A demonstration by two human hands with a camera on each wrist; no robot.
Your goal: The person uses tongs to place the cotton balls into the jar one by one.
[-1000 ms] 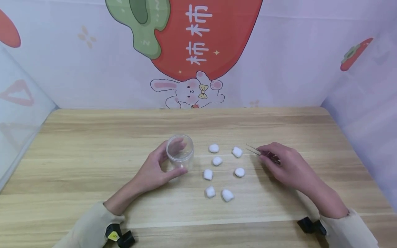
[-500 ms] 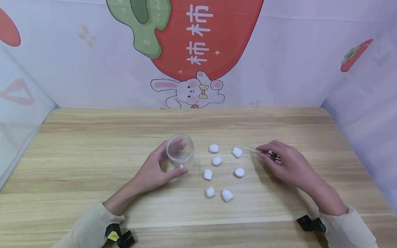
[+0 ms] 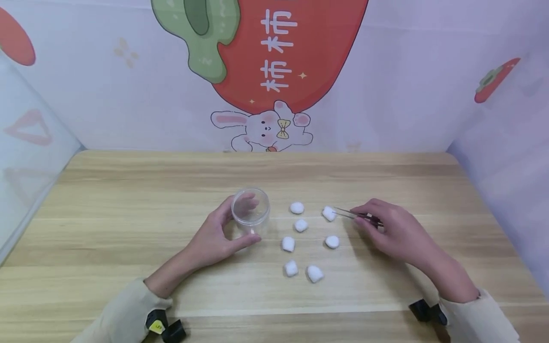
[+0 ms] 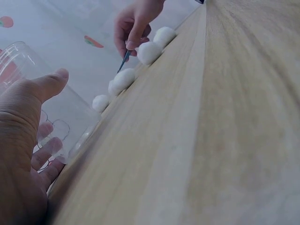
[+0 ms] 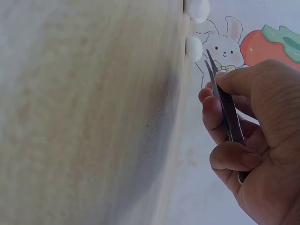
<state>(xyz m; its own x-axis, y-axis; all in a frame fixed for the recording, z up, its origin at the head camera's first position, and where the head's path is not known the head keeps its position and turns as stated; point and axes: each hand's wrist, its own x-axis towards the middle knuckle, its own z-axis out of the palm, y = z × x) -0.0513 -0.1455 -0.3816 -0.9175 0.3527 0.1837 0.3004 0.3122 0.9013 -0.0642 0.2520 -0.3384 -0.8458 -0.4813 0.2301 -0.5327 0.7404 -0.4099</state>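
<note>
On the left, my left hand [image 3: 214,240] wraps its fingers and thumb round a clear plastic jar [image 3: 252,221], which stands upright with its mouth uncovered. My right hand [image 3: 396,233] holds a pair of metal tweezers [image 5: 227,108] between thumb and fingers. In the head view the tweezer tips are apart and reach the right side of a white cotton ball [image 3: 328,214]; whether they touch it I cannot tell. Several other cotton balls, one of them the nearest to the jar [image 3: 288,244], lie loose between the two hands. No cotton ball shows inside the jar.
A wood-grain tabletop [image 3: 128,200] lies beneath everything. Behind it hangs a pale cloth backdrop [image 3: 386,95] with a printed persimmon and rabbit, and cloth sides stand left and right. Black wrist cameras [image 3: 175,330] sit at both sleeves.
My right hand has moved slightly left, bringing the tweezer tips from beside the upper right cotton ball up to it. The left hand and jar stay in place. The head view has shifted slightly.
</note>
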